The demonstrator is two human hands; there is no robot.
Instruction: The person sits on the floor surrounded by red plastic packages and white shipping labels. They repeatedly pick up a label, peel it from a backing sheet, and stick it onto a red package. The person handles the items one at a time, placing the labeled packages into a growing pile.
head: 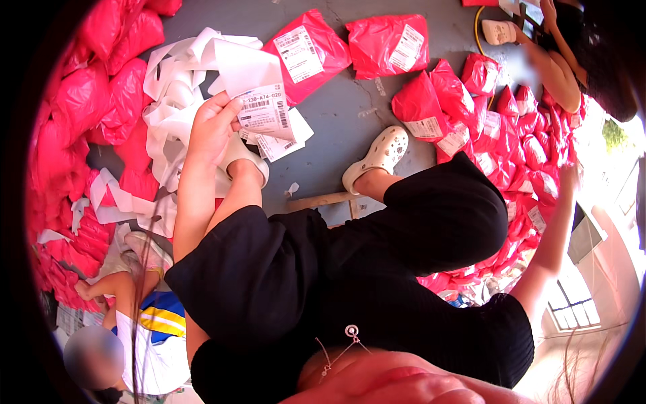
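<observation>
My left hand (216, 123) pinches a printed shipping label (262, 111) at the end of a long strip of white backing paper. Further labels (277, 144) hang just below it. The strip runs back into a heap of curled backing paper (174, 108) at left. My right arm reaches out to the right, and my right hand (570, 177) is blurred against a pile of red plastic mailer bags (545, 189); whether it holds one I cannot tell. Two labelled red mailer bags (325, 63) (373, 43) lie on the floor ahead.
Red bags (81, 106) are heaped at the left. My feet in white clogs (386, 149) stand on the grey floor (313, 151), near a wooden bar (323, 201). One person (151, 328) sits at lower left, another (560, 65) at upper right. A yellow cord (477, 30) lies near the second person.
</observation>
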